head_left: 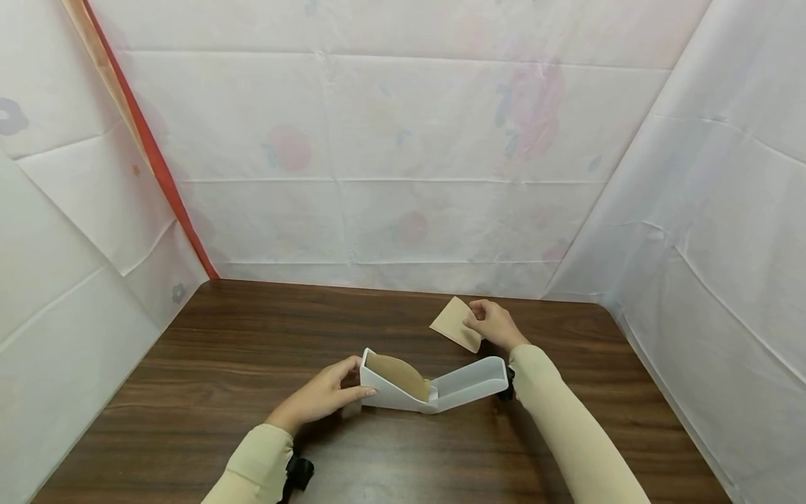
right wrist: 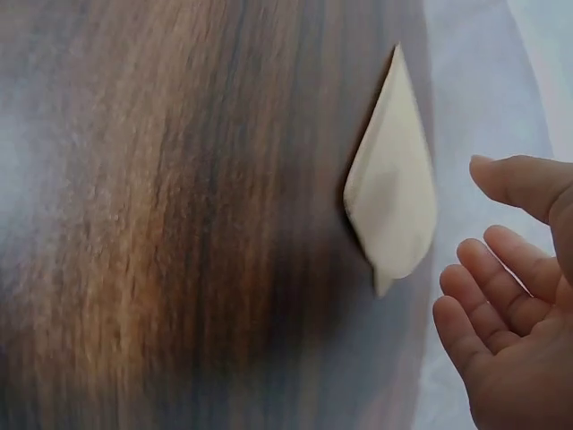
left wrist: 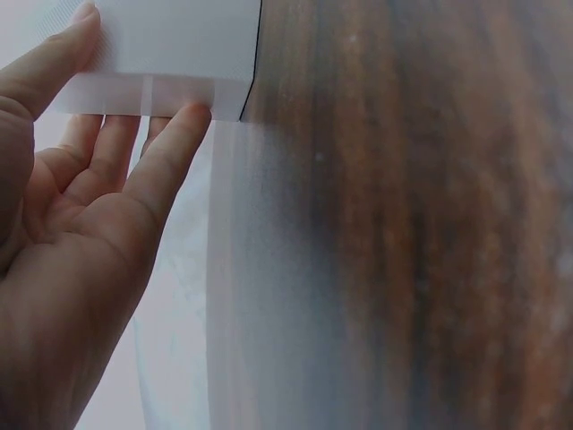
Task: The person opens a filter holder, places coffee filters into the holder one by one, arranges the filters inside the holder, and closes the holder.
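Note:
A white plastic box lies on the table with its hinged lid swung out to the right. Brown coffee filter papers stand inside it. My left hand grips the box's left end, thumb on the near side; in the left wrist view its fingers lie against the end of the white box. Beyond the lid, one loose coffee filter paper rests on the table. My right hand is beside that filter paper, its fingers loosely bent and apart from it in the right wrist view.
The dark wood-grain table ends at a white patterned sheet behind it, with more sheeting at both sides. A red strip runs down the left corner. A black wrist strap sits by the left sleeve.

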The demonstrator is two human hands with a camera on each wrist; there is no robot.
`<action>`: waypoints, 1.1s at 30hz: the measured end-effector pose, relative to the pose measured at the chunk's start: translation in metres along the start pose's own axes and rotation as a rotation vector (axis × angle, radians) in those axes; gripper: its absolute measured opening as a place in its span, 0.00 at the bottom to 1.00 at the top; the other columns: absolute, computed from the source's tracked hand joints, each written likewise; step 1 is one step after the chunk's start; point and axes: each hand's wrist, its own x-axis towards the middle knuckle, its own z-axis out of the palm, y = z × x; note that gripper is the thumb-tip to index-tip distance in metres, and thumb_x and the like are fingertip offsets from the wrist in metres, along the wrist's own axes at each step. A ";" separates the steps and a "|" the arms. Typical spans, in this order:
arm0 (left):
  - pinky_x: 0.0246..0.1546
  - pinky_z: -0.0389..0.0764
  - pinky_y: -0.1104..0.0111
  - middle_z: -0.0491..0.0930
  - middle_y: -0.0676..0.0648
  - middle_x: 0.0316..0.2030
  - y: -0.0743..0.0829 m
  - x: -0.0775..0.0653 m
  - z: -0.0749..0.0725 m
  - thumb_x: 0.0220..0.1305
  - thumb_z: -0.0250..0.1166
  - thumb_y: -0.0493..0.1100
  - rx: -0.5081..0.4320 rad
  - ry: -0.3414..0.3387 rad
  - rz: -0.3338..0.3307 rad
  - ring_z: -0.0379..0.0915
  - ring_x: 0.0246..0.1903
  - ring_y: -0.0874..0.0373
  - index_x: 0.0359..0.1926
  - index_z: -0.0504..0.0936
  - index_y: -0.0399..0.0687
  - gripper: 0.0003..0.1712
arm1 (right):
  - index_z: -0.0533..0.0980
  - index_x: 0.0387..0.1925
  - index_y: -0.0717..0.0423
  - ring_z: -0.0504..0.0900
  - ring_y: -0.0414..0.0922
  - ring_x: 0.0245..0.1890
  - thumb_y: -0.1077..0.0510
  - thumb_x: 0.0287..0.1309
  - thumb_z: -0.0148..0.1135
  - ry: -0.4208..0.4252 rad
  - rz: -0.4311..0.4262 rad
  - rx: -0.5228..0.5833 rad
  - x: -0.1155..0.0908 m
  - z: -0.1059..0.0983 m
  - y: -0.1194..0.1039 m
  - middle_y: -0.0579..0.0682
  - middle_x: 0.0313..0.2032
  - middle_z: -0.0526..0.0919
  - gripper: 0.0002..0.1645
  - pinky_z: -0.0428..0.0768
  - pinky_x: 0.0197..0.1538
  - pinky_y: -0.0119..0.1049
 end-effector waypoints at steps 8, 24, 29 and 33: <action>0.47 0.80 0.64 0.81 0.49 0.50 0.000 0.000 0.000 0.69 0.67 0.47 0.013 -0.002 -0.001 0.78 0.51 0.54 0.56 0.75 0.46 0.19 | 0.71 0.63 0.68 0.75 0.58 0.57 0.54 0.66 0.67 0.003 0.104 0.055 0.011 0.006 0.013 0.63 0.57 0.77 0.31 0.74 0.58 0.51; 0.47 0.80 0.64 0.81 0.49 0.50 0.001 0.001 -0.003 0.69 0.67 0.46 0.002 -0.008 0.003 0.78 0.51 0.53 0.56 0.74 0.46 0.19 | 0.72 0.62 0.68 0.76 0.57 0.56 0.55 0.64 0.68 0.037 0.141 0.034 0.020 0.013 0.013 0.64 0.56 0.79 0.31 0.75 0.57 0.49; 0.47 0.80 0.64 0.81 0.49 0.50 0.001 0.001 -0.003 0.69 0.67 0.46 0.009 -0.007 0.000 0.78 0.50 0.53 0.55 0.74 0.46 0.19 | 0.73 0.61 0.70 0.77 0.58 0.52 0.54 0.60 0.71 0.043 0.134 -0.019 0.025 0.015 0.013 0.64 0.53 0.80 0.33 0.76 0.55 0.49; 0.47 0.79 0.64 0.81 0.50 0.50 0.002 0.000 -0.002 0.69 0.67 0.47 0.009 -0.008 -0.007 0.78 0.51 0.54 0.55 0.74 0.46 0.19 | 0.73 0.60 0.72 0.78 0.58 0.52 0.52 0.59 0.72 0.042 0.130 -0.060 0.028 0.016 0.013 0.64 0.50 0.80 0.35 0.76 0.56 0.49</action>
